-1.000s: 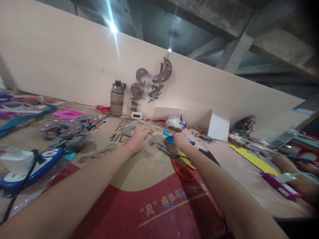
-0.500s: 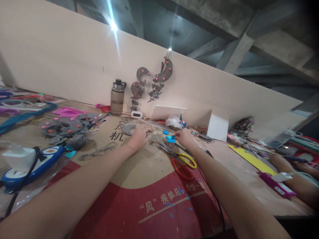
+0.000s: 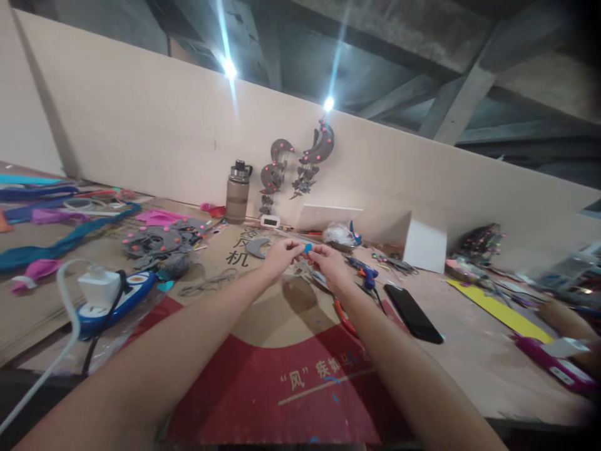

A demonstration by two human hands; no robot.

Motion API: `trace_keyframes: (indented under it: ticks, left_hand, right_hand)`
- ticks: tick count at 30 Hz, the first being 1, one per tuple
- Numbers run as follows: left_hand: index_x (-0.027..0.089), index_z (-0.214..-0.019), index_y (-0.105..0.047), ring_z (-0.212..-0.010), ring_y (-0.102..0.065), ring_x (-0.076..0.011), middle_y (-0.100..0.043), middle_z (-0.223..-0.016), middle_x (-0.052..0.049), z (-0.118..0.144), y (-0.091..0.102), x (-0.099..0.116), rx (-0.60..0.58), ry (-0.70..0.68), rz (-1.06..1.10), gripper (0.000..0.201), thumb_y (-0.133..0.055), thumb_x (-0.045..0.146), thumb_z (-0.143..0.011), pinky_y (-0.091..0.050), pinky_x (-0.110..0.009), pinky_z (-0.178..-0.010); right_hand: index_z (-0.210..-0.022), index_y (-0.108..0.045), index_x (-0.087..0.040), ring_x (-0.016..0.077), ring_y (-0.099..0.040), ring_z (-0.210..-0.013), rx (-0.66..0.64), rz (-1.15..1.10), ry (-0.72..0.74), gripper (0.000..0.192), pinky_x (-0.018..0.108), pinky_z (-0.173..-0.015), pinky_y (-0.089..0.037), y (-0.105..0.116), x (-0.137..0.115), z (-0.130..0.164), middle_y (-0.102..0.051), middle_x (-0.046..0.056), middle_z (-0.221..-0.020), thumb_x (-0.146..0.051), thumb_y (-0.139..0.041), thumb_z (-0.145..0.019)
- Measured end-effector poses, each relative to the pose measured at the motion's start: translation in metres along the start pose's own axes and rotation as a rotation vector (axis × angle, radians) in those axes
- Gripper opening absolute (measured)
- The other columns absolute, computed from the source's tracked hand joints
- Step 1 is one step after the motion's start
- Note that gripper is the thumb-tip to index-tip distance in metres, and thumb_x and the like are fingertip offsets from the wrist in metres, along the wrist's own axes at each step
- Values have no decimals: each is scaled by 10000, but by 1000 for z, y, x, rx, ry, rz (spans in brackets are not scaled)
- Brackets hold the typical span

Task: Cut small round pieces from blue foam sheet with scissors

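Note:
My left hand [image 3: 282, 258] and my right hand [image 3: 329, 265] meet above the cardboard, fingertips pinched on a small blue cut-out piece [image 3: 307, 248] between them. Its exact shape is mostly covered by my fingers. A grey crescent [image 3: 254, 249] lies flat just left of my left hand. Under my right wrist is a pair of scissors, with a red handle [image 3: 345, 318] showing and the rest largely hidden. A blue glue gun [image 3: 365, 274] lies right of my right hand. Blue scraps [image 3: 332, 379] are scattered on the printed cardboard [image 3: 244, 388].
A black phone [image 3: 413, 313] lies at right, a blue power strip [image 3: 117, 307] with a white charger at left. Behind stand a water bottle [image 3: 238, 194] and hanging grey moon ornaments [image 3: 320, 147]. Another person's arm [image 3: 570, 322] is at far right, near a purple power strip [image 3: 554, 362].
My hands have come together from apart and now pinch a blue piece, raised off the cardboard. The view has shifted, bringing the phone and glue gun into sight.

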State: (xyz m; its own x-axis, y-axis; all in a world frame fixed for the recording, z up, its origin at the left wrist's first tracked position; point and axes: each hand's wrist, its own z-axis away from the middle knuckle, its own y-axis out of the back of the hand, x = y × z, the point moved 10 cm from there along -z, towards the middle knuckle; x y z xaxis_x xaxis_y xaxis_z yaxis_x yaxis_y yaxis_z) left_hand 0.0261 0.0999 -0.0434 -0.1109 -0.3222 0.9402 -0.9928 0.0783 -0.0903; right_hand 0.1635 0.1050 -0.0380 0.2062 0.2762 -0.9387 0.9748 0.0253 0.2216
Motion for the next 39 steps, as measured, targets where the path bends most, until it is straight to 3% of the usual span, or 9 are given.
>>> trace_keyframes:
  ticks: [5, 9, 14, 17, 21, 24, 31, 35, 39]
  left_hand:
    - [135, -684, -618, -482, -458, -58, -587, -595, 4, -1, 3, -8, 32, 116, 228, 211, -742, 300, -727, -330, -203, -497]
    - [153, -800, -588, -519, -535, -77, -632, -670, -13, 2, 0, -12, 118, 149, 276, 261, -764, 333, -730, -365, -204, -511]
    - [149, -802, -588, -635, -611, -101, -646, -735, -20, 8, -15, -6, 143, 114, 452, 335, -813, 363, -676, -461, -231, -618]
    - [149, -737, -593, -578, -581, -95, -631, -679, -13, 11, -15, -10, 159, 170, 452, 285, -784, 357, -692, -452, -232, -591]
    - [152, -702, -579, -525, -550, -84, -607, -619, 3, 9, 0, -17, 220, 189, 418, 220, -740, 301, -707, -379, -200, -514]
    - [155, -723, -563, -535, -571, -84, -619, -635, 6, 5, 19, -16, 288, 180, 396, 168, -699, 254, -733, -378, -195, -517]
    - [161, -800, -539, -528, -569, -67, -665, -730, -18, -11, 93, 13, 491, 84, 359, 102, -498, 160, -894, -401, -186, -518]
    - [148, -730, -526, -519, -563, -69, -610, -633, -9, -8, 136, 0, 608, 142, 335, 159, -496, 45, -848, -438, -182, -545]
    - [145, -669, -520, -469, -524, -76, -580, -566, -4, -2, 156, -22, 649, 221, 304, 165, -559, 22, -772, -399, -179, -479]
  right_hand:
    - [-883, -651, -170, 145, -582, -622, 77, -9, 99, 385, 260, -568, -435, -2, -12, 4, -687, 31, -751, -482, -677, -660]
    - [-837, -672, -168, 187, -588, -715, 145, 90, 220, 225, 328, -716, -467, 5, -30, 12, -686, 53, -791, -354, -661, -712]
    - [-888, -689, -178, 248, -581, -899, 211, 634, 617, 166, 384, -862, -454, -4, -74, 36, -668, 113, -923, -188, -527, -856]
    - [-971, -697, -190, 250, -585, -968, 175, 837, 710, 230, 370, -894, -458, -19, -78, 43, -664, 125, -971, -182, -471, -926]
    - [-1042, -693, -208, 240, -585, -1012, 92, 855, 709, 249, 361, -914, -467, -33, -74, 45, -669, 107, -1030, -167, -475, -929]
    - [-1059, -684, -197, 232, -592, -1006, 89, 811, 677, 230, 350, -916, -464, -24, -71, 44, -674, 100, -1035, -194, -497, -924]
    - [-962, -708, -138, 221, -619, -861, 176, 890, 337, 221, 339, -837, -457, 62, -36, 24, -702, 114, -944, -228, -525, -877]
    - [-877, -723, -140, 219, -636, -831, 151, 939, 221, 215, 321, -775, -455, 96, -18, 28, -718, 108, -891, -224, -526, -856]
    - [-917, -725, -168, 221, -657, -795, 44, 1000, 125, 236, 310, -726, -453, 107, 3, 49, -733, 91, -861, -326, -554, -878]
